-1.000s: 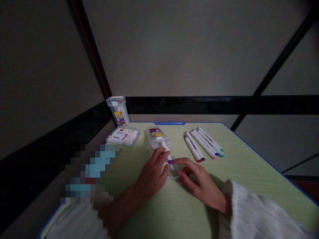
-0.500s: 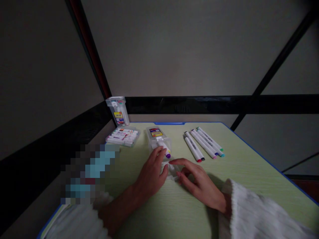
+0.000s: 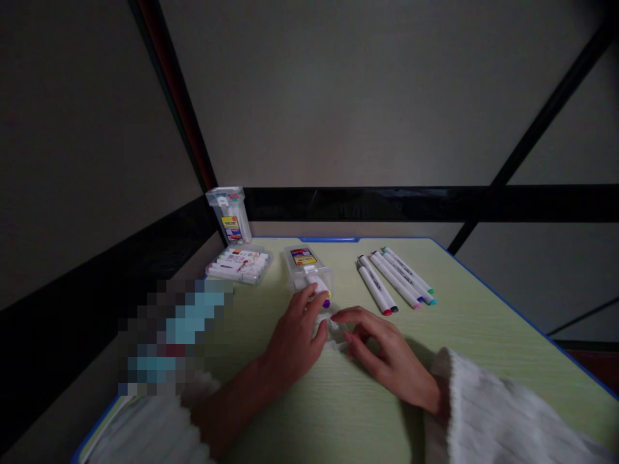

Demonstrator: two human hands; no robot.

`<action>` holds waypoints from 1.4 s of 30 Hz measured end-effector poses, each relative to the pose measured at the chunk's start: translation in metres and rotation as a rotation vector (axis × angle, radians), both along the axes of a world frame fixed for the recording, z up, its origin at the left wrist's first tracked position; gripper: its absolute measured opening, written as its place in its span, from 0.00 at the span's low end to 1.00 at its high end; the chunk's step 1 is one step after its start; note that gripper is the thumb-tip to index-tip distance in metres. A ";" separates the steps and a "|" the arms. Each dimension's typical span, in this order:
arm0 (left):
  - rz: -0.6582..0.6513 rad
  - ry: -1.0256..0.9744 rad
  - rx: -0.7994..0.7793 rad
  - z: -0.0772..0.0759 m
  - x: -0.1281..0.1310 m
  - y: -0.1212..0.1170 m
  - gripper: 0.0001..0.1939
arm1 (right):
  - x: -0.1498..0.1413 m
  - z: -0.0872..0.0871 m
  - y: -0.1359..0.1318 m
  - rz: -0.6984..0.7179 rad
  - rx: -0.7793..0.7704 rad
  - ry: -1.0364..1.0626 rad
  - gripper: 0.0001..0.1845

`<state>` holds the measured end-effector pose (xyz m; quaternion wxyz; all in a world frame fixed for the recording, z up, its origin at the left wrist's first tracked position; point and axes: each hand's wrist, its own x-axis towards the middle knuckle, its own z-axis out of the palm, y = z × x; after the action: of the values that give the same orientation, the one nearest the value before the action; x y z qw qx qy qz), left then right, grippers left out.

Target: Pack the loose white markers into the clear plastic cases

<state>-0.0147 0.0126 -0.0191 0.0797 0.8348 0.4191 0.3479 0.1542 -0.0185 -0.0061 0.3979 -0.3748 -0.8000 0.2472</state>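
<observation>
A clear plastic marker case (image 3: 304, 267) lies on the pale green table (image 3: 483, 335), its open end toward me. A white marker with a purple cap (image 3: 323, 295) sits almost wholly inside it. My left hand (image 3: 294, 335) rests against the case's near end, fingers curled on it. My right hand (image 3: 382, 351) lies next to it, fingers bent over the case's clear lid (image 3: 336, 332), index fingertip near the purple cap.
Several white markers with coloured caps (image 3: 394, 280) lie in a row at the right. A flat clear box of markers (image 3: 239, 264) and an upright clear case (image 3: 229, 212) stand at the back left. A blurred patch (image 3: 174, 335) covers the left edge.
The purple-capped marker has slid further into the case, away from me. My right index finger followed it a little; my left hand stayed on the case.
</observation>
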 end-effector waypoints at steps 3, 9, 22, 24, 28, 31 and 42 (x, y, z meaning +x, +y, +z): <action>0.000 0.013 0.020 -0.002 0.000 0.001 0.22 | 0.000 0.000 0.000 0.003 0.017 0.006 0.11; -0.009 0.004 0.018 -0.001 0.000 0.001 0.23 | 0.000 -0.001 0.000 0.014 0.050 0.000 0.12; -0.015 0.004 -0.004 0.000 0.000 0.001 0.25 | 0.000 -0.001 0.000 0.035 0.072 0.002 0.12; -0.012 0.009 -0.008 0.000 0.000 0.000 0.26 | 0.000 -0.001 0.001 0.034 0.071 0.002 0.11; -0.012 0.000 -0.030 -0.002 0.000 0.000 0.27 | 0.001 -0.002 0.001 0.037 0.068 0.002 0.12; -0.015 -0.010 -0.059 -0.004 0.001 0.000 0.26 | 0.001 -0.002 0.000 0.040 0.064 -0.001 0.12; -0.026 -0.057 -0.106 0.000 0.002 0.000 0.25 | 0.002 -0.004 0.004 0.013 0.141 0.028 0.09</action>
<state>-0.0128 0.0123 -0.0188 0.1400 0.8246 0.4236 0.3479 0.1562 -0.0145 -0.0098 0.4328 -0.3370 -0.8124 0.1978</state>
